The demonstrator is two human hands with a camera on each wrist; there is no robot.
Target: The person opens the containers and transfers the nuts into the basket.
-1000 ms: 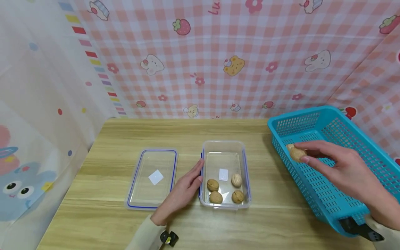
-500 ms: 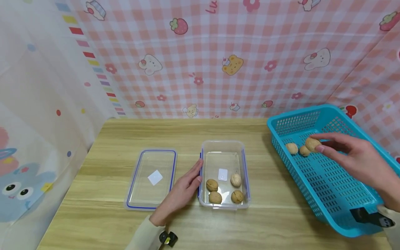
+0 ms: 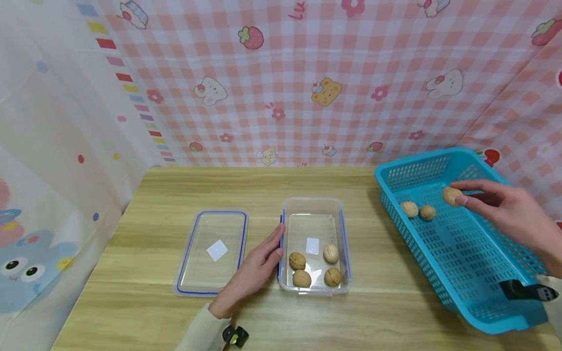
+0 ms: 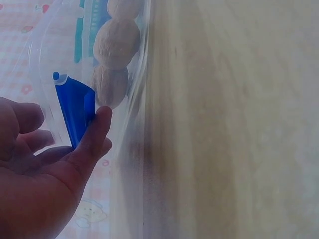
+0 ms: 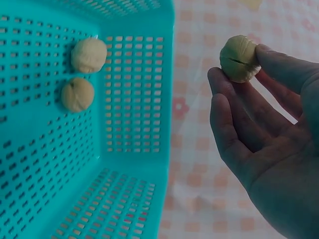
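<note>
My right hand (image 3: 511, 214) pinches a walnut (image 3: 452, 196) between thumb and fingertips, above the blue plastic basket (image 3: 417, 246). In the right wrist view a crack runs across the held walnut (image 5: 240, 59). Two walnuts lie apart from it on the basket floor, a pale one (image 3: 410, 209) and a browner one (image 3: 428, 212). My left hand (image 3: 254, 273) rests with extended fingers against the left side of a clear plastic box (image 3: 307, 207). In the left wrist view the fingers touch the box beside its blue latch (image 4: 75, 109). Several walnuts (image 3: 301, 279) sit at the box's near end.
A clear lid (image 3: 199, 256) with a blue seal lies flat on the wooden table (image 3: 145, 234), left of the box. White labels mark both box and lid. A pink checked cloth (image 3: 285, 73) hangs behind the table, and a pale cloth (image 3: 57, 146) hangs at the left.
My right hand has moved to the right with the walnut, away from the two walnuts in the basket, which now show fully. The left hand stays at the box.
</note>
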